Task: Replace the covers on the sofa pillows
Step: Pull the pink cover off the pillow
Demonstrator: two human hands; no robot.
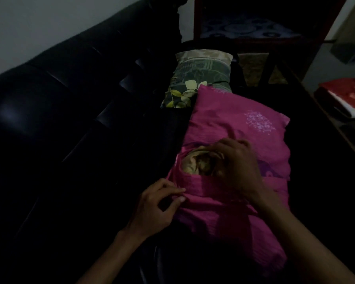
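The pink cover (pixel 234 124) is magenta, finely creased, with a pale lilac print near its far corner. It lies on the dark sofa (pixel 49 119) seat directly before me. A gap in it exposes the yellowish pillow (pixel 190 163). My left hand (pixel 156 206) pinches the cover's edge; my right hand (pixel 236 162) curls into that opening, gripping the fabric there. A green leaf-patterned pillow (pixel 199 76) lies beyond, touching the cover.

The sofa (pixel 49 103) at the left is glossy, smooth black leather-like material. The pink cover (pixel 240 128) in the centre is matt, wrinkled cloth; the patterned pillow (pixel 201 72) above it is matt cloth too.
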